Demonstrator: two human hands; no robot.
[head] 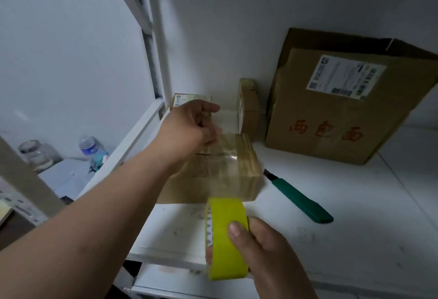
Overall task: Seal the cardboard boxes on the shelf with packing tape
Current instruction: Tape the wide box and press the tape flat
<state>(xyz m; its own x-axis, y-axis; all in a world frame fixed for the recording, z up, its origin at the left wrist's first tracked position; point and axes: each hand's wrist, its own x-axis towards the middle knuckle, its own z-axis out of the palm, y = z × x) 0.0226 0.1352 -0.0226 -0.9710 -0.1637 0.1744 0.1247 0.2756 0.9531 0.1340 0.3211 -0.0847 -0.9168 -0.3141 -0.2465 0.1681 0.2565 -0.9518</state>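
Your right hand [265, 251] wraps its grip around the yellow-green roll of packing tape [226, 237], thumb pressed on the outer face, and holds it just off the near edge of the small brown cardboard box [213, 170] on the white shelf [331, 239], so the clear strip runs taut from the roll up over the box's top. Your left hand [196, 125] sits on the far end of that top with its fingers partly curled, apparently pinning the tape's free end so the pull cannot lift it; whether it pinches the strip or only presses it is hard to tell. The green-handled utility knife [298, 198] lies just right of the box, within reach, likely for cutting the strip. The large brown cardboard box with a white shipping label and red writing [343, 109] leans against the wall behind, beside a narrow brown box standing on end [248, 109], both probably waiting their turn.
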